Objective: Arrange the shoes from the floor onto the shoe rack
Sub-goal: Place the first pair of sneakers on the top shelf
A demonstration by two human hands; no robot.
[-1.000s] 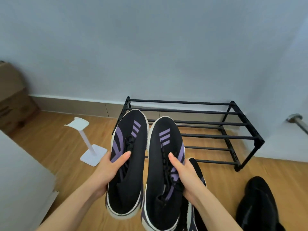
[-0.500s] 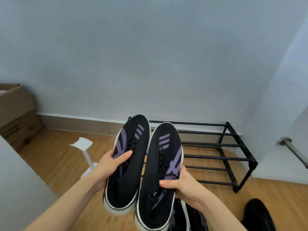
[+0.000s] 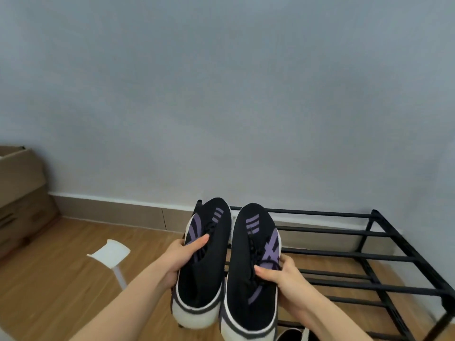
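Observation:
I hold a pair of black sneakers with purple stripes and white soles, side by side with toes pointing away. My left hand [image 3: 179, 257] grips the left sneaker [image 3: 204, 267] from its left side, thumb on the laces. My right hand [image 3: 283, 276] grips the right sneaker [image 3: 253, 271] from its right side. Both shoes hover over the left end of the black metal shoe rack [image 3: 344, 254], which stands against the wall. No shoe is visible on the part of the rack in view.
A white stand [image 3: 110, 254] rises from the wooden floor left of my arm. Cardboard boxes [image 3: 19, 193] are stacked at the far left by the wall. Another shoe [image 3: 293, 334] peeks in at the bottom edge, below my right arm.
Both hands have carried the sneakers forward toward the rack's left end. My view has tilted upward, so more wall shows and the black shoe on the floor at right has left the frame.

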